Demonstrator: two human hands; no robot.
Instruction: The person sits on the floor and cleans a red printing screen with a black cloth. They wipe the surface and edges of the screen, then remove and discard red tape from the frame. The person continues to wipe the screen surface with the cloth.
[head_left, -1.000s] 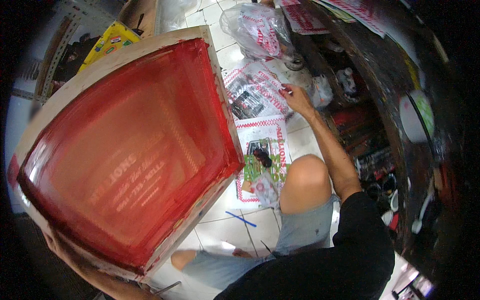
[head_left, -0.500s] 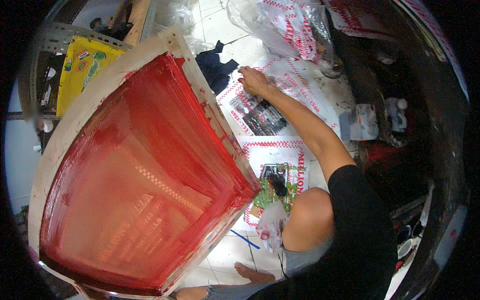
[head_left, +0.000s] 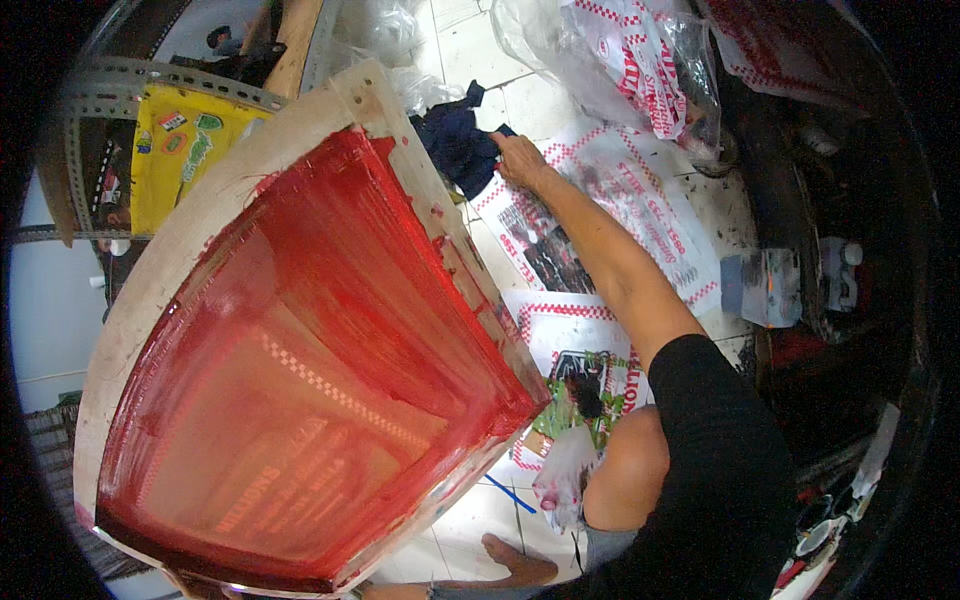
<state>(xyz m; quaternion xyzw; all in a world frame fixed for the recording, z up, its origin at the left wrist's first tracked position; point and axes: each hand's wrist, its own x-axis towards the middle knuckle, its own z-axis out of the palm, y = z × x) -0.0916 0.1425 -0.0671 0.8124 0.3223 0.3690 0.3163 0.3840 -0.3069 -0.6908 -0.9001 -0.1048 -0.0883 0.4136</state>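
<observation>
My right hand (head_left: 522,162) reaches far forward over the floor. Its fingers are closed at the right edge of a crumpled dark blue cloth (head_left: 455,140), seemingly pinching a corner; the fingertips are partly hidden. My left hand does not show. A large screen-printing frame (head_left: 225,165) with a pale border fills the left side, tilted up. Its mesh (head_left: 300,330) is coated with red ink, and lettering and a checkered strip show through it. Printed sheets (head_left: 640,200) with red checks and lettering lie on the floor below my right arm.
Clear plastic bags (head_left: 640,70) with printed sheets lie at the far side. A yellow stickered panel (head_left: 185,150) hangs on a metal rack at the left. Plastic containers (head_left: 765,285) stand at the right. My bent knee (head_left: 625,470) is beside a small plastic bag (head_left: 565,480) and a blue strip (head_left: 510,493).
My right hand has gone from just beside the dark blue cloth to its edge and closed there. The whole view has shifted slightly, so the frame and floor appear farther right and lower.
</observation>
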